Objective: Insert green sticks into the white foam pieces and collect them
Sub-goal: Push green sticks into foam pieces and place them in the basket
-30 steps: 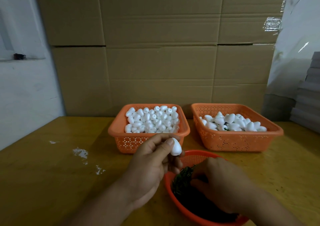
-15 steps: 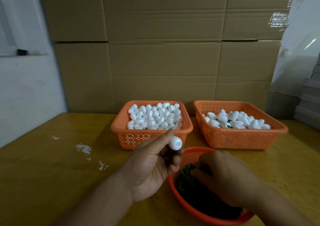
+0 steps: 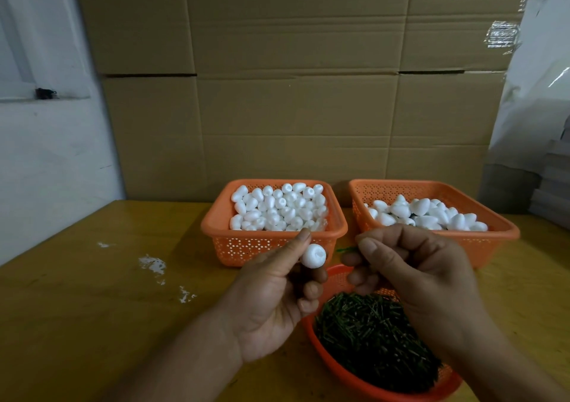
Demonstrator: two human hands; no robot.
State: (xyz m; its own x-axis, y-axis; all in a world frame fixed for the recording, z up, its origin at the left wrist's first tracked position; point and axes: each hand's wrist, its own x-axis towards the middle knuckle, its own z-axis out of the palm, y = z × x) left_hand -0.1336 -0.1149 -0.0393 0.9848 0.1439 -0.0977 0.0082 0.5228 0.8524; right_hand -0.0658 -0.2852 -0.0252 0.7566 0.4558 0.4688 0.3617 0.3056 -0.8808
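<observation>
White foam piece (image 3: 313, 256) sits pinched between the thumb and fingers of the left hand (image 3: 271, 303); the right hand (image 3: 416, 278) just beside it pinches a green stick (image 3: 347, 249) pointed toward the foam, not yet touching; below them a round orange basket (image 3: 339, 367) holds green sticks; two orange baskets of foam stand behind on the yellow worktop (image 3: 92, 309).
</observation>
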